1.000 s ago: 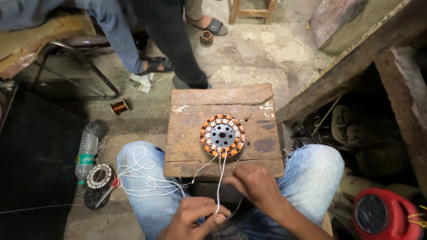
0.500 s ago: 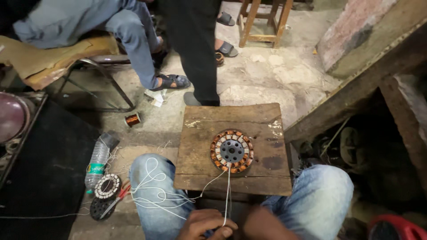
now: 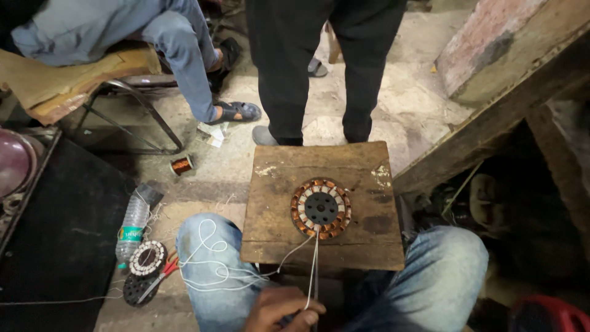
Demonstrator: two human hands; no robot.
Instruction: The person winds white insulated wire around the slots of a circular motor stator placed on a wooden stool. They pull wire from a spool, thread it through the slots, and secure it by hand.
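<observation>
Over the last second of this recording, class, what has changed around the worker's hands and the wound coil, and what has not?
Both hands drew back toward the body: only the left hand now shows, pinching the white cord; the right hand has left view. The view tilted up, showing more of the bystanders. The copper-wound stator stays on the wooden stool, cord loops on the knee.

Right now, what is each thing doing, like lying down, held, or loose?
Left hand: closed on the white string.
Right hand: not in view.
White string: pulled tight from the stator to the hand, the rest looped loose on the knee.
Copper-wound stator: lying flat on the wooden block.
Plastic bottle: lying on its side.
Copper wire spool: on its side on the floor.
Red-handled scissors: lying on the floor.
</observation>
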